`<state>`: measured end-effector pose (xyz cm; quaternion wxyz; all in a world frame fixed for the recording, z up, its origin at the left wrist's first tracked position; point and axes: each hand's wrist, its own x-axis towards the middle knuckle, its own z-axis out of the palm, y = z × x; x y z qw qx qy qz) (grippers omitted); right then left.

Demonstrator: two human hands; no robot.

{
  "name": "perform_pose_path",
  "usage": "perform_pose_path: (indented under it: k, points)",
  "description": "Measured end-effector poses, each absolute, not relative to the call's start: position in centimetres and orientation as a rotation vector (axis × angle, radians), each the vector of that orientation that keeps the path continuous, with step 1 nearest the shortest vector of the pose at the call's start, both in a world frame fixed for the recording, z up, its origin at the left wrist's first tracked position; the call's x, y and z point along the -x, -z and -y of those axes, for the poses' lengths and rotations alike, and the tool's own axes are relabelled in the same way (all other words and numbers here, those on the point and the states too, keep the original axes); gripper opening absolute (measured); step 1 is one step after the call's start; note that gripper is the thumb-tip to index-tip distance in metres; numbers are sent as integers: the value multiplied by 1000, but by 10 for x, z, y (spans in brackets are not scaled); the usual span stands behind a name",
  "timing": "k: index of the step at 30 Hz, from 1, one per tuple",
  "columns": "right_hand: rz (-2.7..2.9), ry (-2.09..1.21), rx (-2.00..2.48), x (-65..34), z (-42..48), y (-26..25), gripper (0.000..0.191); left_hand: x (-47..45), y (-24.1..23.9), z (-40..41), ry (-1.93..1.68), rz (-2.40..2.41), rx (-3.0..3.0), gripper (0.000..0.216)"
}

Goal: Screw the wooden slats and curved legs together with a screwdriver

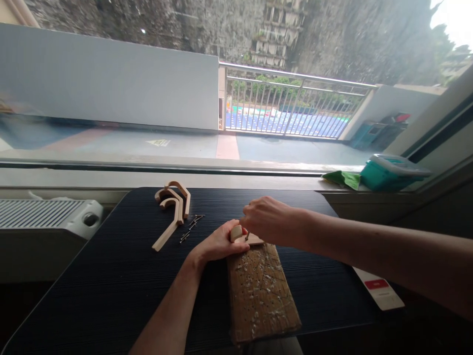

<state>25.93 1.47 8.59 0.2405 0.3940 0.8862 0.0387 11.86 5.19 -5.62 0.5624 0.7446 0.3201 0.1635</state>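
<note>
My left hand (221, 241) grips a pale wooden piece (254, 239) with a raised rounded end. It presses the piece onto the far end of a worn brown board (263, 291), which is full of small holes and white chips. A thin metal screw (247, 237) stands up from the wooden piece. Directly above it my right hand (260, 214) is closed, fingers pinched near the screw; whatever they hold is hidden. Left of my hands lie several curved wooden hooks (178, 209) in a cluster, with loose screws (191, 226) beside them.
The dark table (111, 276) stands against a window sill. On the sill at right are a teal lidded box (388, 175) and a green cloth (342, 179). A white-and-red card (380, 291) lies under my right forearm. A white radiator (44, 217) is at left.
</note>
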Motion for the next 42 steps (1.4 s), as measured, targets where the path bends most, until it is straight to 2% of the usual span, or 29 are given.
perform_pose_path:
  k: [4, 9, 14, 21, 25, 28, 35, 38, 40, 42]
  points:
    - [-2353, 6, -1207, -259, -17, -83, 14, -118, 54, -52, -376, -739, -1754, 34]
    - [-2242, 69, -1485, -261, -15, -82, 26, -118, 52, -51, -385, -721, -1789, 30]
    - [-2242, 91, -1456, -256, -9, -95, 36, -119, 55, -50, -393, -723, -1776, 32]
    - [-2310, 161, -1251, -248, -6, -101, 17, -119, 57, -51, -386, -675, -1715, 28]
    - [-2360, 141, -1341, -254, -11, -88, 18, -119, 55, -51, -396, -700, -1730, 30]
    - [-2344, 177, -1512, -263, -17, -80, 28, -119, 54, -51, -390, -721, -1769, 31]
    - [-2293, 239, -1832, -267, -20, -73, 27, -122, 53, -52, -367, -723, -1804, 41]
    - [-2320, 300, -1915, -273, -10, -76, 27, -118, 42, -46, -317, -745, -1839, 56]
    - [-2394, 349, -1927, -282, 0, -79, 26, -115, 31, -37, -372, -846, -1955, 68]
    - [-2515, 351, -1972, -293, 12, -82, 23, -115, 19, -23, -556, -999, -2152, 63]
